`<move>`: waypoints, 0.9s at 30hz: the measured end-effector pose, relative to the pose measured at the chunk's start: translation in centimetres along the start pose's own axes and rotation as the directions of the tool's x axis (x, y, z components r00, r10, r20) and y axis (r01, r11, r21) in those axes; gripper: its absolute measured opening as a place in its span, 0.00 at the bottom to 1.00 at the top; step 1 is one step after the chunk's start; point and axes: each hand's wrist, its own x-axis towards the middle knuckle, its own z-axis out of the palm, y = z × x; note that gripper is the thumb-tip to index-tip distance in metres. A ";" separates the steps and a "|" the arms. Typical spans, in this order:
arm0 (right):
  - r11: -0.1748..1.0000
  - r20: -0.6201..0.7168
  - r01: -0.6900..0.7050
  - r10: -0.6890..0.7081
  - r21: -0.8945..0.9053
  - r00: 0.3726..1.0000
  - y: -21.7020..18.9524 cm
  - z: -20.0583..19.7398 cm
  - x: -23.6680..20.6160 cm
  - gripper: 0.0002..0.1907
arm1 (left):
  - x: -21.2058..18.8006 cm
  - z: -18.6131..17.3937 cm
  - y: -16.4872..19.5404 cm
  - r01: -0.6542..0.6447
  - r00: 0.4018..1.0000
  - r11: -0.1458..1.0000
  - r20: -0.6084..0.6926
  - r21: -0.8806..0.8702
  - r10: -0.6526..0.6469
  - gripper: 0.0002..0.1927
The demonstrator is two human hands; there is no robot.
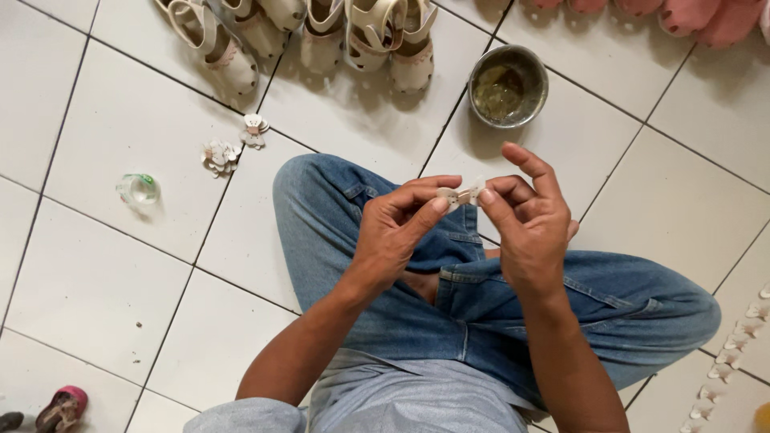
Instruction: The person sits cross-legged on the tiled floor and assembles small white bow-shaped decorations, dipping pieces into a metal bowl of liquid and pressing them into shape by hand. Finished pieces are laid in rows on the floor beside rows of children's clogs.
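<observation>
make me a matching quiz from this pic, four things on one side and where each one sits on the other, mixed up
Things:
1. metal bowl
2. small pale ornament
3. cream sandals
4. clear plastic cup

Places:
A. lying on the tiles at far left
B. pinched between left hand and right hand
C. lined up along the top edge
D. on the floor just beyond the knees, glue-like paste inside

Pairs: 1-D, 2-B, 3-C, 4-A
</observation>
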 end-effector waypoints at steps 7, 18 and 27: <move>0.999 0.007 -0.001 0.002 -0.035 1.000 -0.4 -0.2 0.1 0.24 | 0.1 0.1 0.2 -0.044 0.999 0.998 0.004 0.037 0.044 0.11; 0.245 0.391 0.557 -0.496 -0.794 0.775 0.5 0.3 -2.0 0.21 | 0.4 0.7 0.5 -0.154 0.973 0.894 -0.093 0.422 0.212 0.11; 0.065 0.477 0.573 -0.482 -0.817 0.735 0.5 0.6 -2.1 0.23 | 0.5 0.2 0.2 -0.152 0.969 0.924 -0.131 0.350 0.209 0.11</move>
